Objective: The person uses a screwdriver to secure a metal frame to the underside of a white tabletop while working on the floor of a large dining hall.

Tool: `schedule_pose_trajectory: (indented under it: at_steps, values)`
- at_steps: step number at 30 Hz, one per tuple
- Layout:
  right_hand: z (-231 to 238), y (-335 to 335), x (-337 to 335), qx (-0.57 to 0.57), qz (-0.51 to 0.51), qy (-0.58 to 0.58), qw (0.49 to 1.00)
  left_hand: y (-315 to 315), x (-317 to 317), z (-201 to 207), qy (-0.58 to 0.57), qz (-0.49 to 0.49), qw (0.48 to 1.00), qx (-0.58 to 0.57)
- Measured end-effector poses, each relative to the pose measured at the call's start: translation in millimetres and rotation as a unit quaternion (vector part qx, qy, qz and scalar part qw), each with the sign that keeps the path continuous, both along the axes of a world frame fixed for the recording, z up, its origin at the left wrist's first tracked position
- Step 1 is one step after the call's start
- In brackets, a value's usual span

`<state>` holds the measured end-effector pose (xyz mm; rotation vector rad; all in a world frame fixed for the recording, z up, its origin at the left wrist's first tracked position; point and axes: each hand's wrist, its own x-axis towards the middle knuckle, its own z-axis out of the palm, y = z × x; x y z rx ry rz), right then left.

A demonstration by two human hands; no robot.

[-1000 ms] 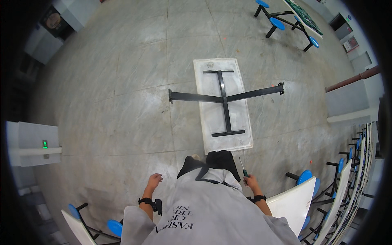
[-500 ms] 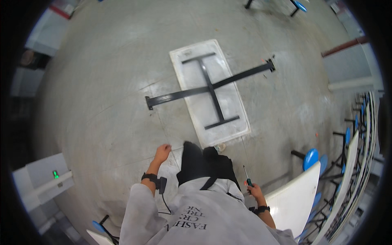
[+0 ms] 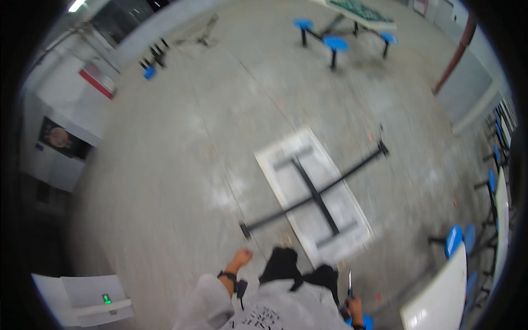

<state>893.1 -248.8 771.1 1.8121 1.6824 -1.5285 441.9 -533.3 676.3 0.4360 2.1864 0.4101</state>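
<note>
My right hand [image 3: 355, 306] is closed around a screwdriver [image 3: 350, 287] with a dark green handle, its shaft pointing away from me. My left hand [image 3: 242, 257] hangs low on the other side of my legs, fingers curled in; whether it holds anything small is hidden. Ahead of my legs a white tabletop [image 3: 316, 165] lies on the floor. A black metal frame [image 3: 315, 196] rests on it, with a spine and a short bar at each end. Its long cross beam reaches past both sides of the tabletop and ends in plates. Neither hand touches the frame.
To the right stands a white panel [image 3: 437, 294] beside blue round seats [image 3: 454, 241], with more tables and seats lined up behind. A table with blue stools [image 3: 335, 44] stands far ahead. Black metal parts [image 3: 158, 55] are at the far left. A reddish pipe [image 3: 457, 52] runs up the right wall.
My view has tilted up, so the tabletop and frame sit lower and further right in it, and the far stools show more. The screwdriver stays in my right hand.
</note>
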Motion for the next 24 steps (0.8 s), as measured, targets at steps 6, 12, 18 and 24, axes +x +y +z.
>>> schedule_pose_trajectory:
  at_steps: [6, 12, 18, 24]
  values:
    - [-82, -31, -33, 0.187, -0.028, 0.129, 0.973, -18, -115, 19, 0.112, -0.017, 0.993, -0.026]
    - [54, -31, -39, 0.168, -0.22, 0.076, 0.958, 97, -106, 1, 0.054, -0.148, 0.987, 0.027]
    - [105, -93, 66, 0.14, -0.335, -0.043, 0.931, 271, 3, -25, -0.023, -0.318, 0.941, 0.116]
    - [83, -90, 124, 0.002, -0.287, -0.066, 0.956, 312, 181, 32, -0.214, -0.255, 0.9, 0.282]
